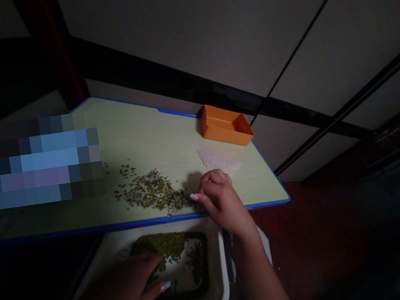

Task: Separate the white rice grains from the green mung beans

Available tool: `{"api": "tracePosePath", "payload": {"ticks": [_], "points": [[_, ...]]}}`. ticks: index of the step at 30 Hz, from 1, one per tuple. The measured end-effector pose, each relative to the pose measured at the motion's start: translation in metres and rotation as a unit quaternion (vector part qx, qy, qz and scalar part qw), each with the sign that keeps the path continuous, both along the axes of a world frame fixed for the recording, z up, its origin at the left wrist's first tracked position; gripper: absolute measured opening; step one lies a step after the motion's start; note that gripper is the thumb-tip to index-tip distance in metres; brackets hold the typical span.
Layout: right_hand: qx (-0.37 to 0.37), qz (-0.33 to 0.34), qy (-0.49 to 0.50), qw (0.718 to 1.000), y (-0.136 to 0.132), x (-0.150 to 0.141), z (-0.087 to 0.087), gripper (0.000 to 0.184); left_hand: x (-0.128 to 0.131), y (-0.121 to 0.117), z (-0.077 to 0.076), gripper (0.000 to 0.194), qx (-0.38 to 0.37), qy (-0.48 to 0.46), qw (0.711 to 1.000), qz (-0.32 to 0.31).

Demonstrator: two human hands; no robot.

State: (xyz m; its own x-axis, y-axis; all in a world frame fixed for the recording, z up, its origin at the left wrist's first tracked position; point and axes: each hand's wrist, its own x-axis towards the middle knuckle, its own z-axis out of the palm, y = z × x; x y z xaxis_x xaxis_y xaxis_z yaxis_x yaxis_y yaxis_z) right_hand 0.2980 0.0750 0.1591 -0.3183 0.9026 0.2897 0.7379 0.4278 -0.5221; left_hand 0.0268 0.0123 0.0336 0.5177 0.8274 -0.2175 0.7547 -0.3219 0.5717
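Observation:
My left hand (140, 282) reaches over a white basin (223, 290), thumb and fingers apart, with nothing visible between them. Green beans (172, 243), probably mung beans, lie in the basin, thickest along its far side. Above the near edge of the table (138, 134), my right hand (222, 199) has its fingers curled in and its thumb tip by a mixed spread of green beans and pale grains (153, 189). Whatever its fingers hold is hidden. Just beyond it lies a patch of white grains (218, 160), which look like rice.
An orange rectangular box (226, 126) stands at the table's far right edge, by the cabinet panels (221, 33). Blue trim (85, 231) borders the table, and the basin sits below its near edge. A pixelated patch (45, 164) covers the left side.

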Motion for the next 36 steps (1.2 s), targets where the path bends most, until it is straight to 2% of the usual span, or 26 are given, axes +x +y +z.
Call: {"api": "tracePosePath", "payload": {"ticks": [3,9,21,26,30,36], "points": [[-0.001,0.002,-0.016,1.000,0.000,-0.004,0.001,0.023,0.000,-0.001,0.002,0.047,-0.004,0.008,1.000,-0.002],[0.001,0.007,-0.033,0.999,0.003,-0.013,0.001,0.023,-0.001,-0.001,-0.007,0.044,0.001,0.005,1.000,0.004],[0.001,-0.009,-0.001,1.000,0.001,-0.002,-0.003,0.021,-0.001,0.001,-0.004,0.044,0.015,0.010,1.000,-0.011],[0.001,0.007,0.011,1.000,0.001,0.000,-0.001,0.021,-0.001,0.000,-0.009,0.047,0.011,0.005,1.000,0.000],[0.006,-0.005,0.015,1.000,0.002,0.000,-0.001,0.022,-0.004,0.000,-0.012,0.046,0.013,-0.002,1.000,0.004],[0.002,0.005,-0.008,1.000,0.004,-0.005,-0.002,0.024,-0.001,0.001,-0.007,0.046,0.008,0.017,1.000,0.000]]}}
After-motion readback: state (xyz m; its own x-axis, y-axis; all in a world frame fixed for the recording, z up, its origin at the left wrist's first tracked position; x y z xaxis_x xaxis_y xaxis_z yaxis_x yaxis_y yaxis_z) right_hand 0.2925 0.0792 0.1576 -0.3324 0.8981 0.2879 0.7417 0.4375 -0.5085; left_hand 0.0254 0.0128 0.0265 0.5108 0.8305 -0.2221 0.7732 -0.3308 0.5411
